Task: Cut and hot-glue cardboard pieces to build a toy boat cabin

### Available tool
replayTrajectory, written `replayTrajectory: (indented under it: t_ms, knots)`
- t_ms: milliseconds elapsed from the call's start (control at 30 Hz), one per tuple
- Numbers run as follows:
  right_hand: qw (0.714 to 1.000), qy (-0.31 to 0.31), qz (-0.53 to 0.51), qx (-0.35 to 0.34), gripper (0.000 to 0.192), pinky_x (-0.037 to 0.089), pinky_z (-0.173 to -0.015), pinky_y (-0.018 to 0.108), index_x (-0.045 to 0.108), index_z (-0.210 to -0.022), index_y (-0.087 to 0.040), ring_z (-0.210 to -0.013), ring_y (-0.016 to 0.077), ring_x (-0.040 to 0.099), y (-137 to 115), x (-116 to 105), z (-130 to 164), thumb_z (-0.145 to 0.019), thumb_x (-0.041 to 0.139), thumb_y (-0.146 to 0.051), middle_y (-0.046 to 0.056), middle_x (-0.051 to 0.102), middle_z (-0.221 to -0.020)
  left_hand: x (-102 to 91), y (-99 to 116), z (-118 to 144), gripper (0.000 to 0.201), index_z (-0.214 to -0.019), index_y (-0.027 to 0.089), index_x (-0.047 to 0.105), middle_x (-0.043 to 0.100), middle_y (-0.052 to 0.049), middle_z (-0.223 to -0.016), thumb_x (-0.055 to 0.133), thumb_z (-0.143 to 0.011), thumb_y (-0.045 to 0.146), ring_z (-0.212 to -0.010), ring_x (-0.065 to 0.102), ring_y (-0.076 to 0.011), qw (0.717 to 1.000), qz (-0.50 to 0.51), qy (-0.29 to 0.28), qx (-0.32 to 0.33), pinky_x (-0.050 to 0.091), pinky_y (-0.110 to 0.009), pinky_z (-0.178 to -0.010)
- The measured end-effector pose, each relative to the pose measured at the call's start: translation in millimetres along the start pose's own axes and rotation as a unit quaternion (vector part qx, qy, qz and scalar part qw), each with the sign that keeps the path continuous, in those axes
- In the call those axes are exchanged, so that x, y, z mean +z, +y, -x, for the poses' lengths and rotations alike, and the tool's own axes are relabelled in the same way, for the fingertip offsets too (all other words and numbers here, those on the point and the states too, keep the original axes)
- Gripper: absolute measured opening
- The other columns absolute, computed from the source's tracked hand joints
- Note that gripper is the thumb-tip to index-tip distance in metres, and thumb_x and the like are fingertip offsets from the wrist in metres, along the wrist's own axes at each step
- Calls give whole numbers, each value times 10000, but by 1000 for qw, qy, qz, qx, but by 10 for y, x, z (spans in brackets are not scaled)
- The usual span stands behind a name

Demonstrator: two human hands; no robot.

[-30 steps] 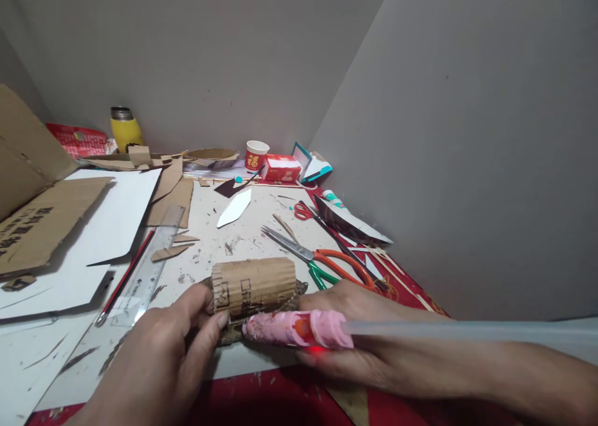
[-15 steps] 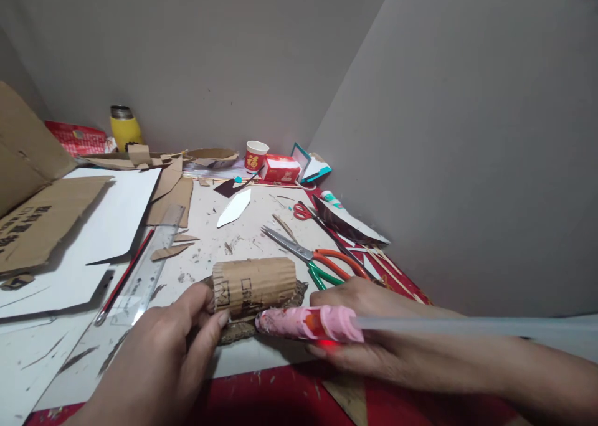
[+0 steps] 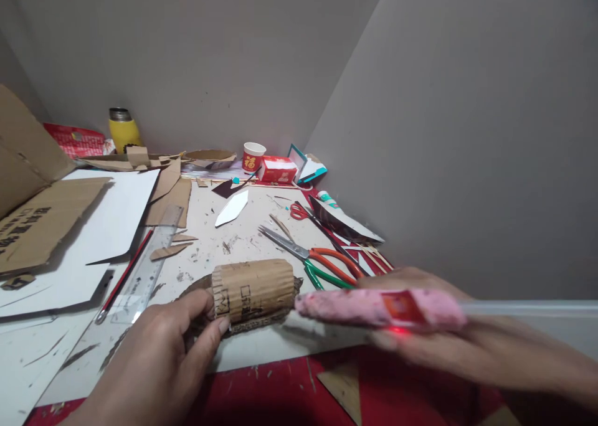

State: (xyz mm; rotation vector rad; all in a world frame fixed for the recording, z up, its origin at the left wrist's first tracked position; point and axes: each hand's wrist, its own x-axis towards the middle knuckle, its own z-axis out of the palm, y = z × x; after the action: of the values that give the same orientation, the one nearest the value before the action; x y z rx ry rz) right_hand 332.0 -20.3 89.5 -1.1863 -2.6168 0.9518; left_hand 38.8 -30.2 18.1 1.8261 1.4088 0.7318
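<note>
My left hand (image 3: 163,345) pinches the left end of a curved cardboard piece (image 3: 255,291), a rolled brown half-tube with printed marks. Beneath it lies a rough-edged cardboard base (image 3: 261,321). In my right hand (image 3: 420,345) is a pink glue gun (image 3: 355,307), its red light glowing and a long clear glue stick (image 3: 527,309) sticking out of the back. The gun's nozzle points left, close to the right end of the cardboard piece; whether they touch is unclear. Motion blurs my right hand a little. Orange-and-green-handled scissors (image 3: 303,251) lie just beyond.
On the left are a clear ruler (image 3: 149,267), a red pencil (image 3: 126,273), white sheets (image 3: 126,214) and a cardboard box flap (image 3: 28,146). Along the back stand a yellow bottle (image 3: 124,132), a paper cup (image 3: 253,158) and a red box (image 3: 277,169). Small red scissors (image 3: 299,211) rest at right.
My right hand has drawn the glue gun to the right, off the lower edge of the cardboard piece. The base now sits turned slightly under my left hand, which keeps its hold.
</note>
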Motion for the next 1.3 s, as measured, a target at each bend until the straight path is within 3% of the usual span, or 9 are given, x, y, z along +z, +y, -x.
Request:
replayTrajectory:
  t_ms: [133,267,333,600,700,867,1000,1133,1300]
  knots:
    - [987,129,52,81,404,513,-957,422,618,-1294,-285,-1115,279,639,317,109,205,-934,475,-400,78,694,-1172,-1,-10,5,256,-744,228,636,681,-17,-683,515,-872,413,-608,612,-195,998,-32,-50,-8,460,-269,-561]
    - [965,144,132,176,383,549,-642,363,681,-1037,-191,-715,242,674,607,324,221,-939,416,-450,99,717,-849,-20,-25,10,282,-710,224,612,672,-16,-685,484,-881,409,-607,604,-195,996,-66,-66,3,440,-286,-561]
    - [952,152,175,200,366,515,-620,358,642,-983,-168,-686,233,646,692,402,196,-923,429,-460,106,706,-852,-29,-20,12,273,-701,220,603,675,-20,-695,475,-878,384,-627,613,-199,995,-77,-67,10,443,-297,-584]
    - [968,99,167,158,426,488,-726,317,575,-1174,-181,-884,229,628,553,337,336,-813,648,-396,107,665,-1071,-25,-9,44,206,-799,211,679,718,-53,-803,533,-827,353,-699,640,-226,993,-118,-24,7,461,-327,-637]
    - [971,151,145,113,347,483,-745,317,603,-1149,-192,-889,213,628,353,304,433,-861,612,-385,96,672,-1054,-56,-36,112,269,-919,211,702,728,-64,-849,591,-788,418,-607,615,-209,993,-114,17,-11,452,-322,-582]
    - [967,221,-93,89,269,458,-557,246,621,-1056,-177,-591,124,576,-27,473,247,-866,584,-364,-1,620,-676,-108,-69,278,463,-1052,217,669,667,-18,-634,607,-755,567,-519,574,-198,993,-79,71,-49,415,-295,-509]
    - [916,103,-345,177,460,413,-357,203,425,-1271,-181,-361,98,508,-135,677,-91,-841,563,-261,-56,622,-574,-27,-125,345,641,-1282,205,519,592,42,-508,651,-747,532,-429,521,-163,993,58,20,-101,371,-245,-433]
    - [881,79,-415,212,420,400,-302,162,371,-1251,-166,-331,97,539,-140,779,-313,-853,500,-126,-26,678,-598,93,-157,320,750,-1398,183,351,680,7,-591,662,-767,444,-326,478,-125,972,187,-48,-130,353,-218,-356]
    - [857,69,-454,232,412,376,-284,128,388,-1245,-179,-330,101,558,-241,829,-440,-865,437,-28,-25,683,-559,169,-113,232,749,-1404,122,327,704,-21,-591,662,-770,333,-312,496,-115,960,236,-67,-136,360,-194,-334]
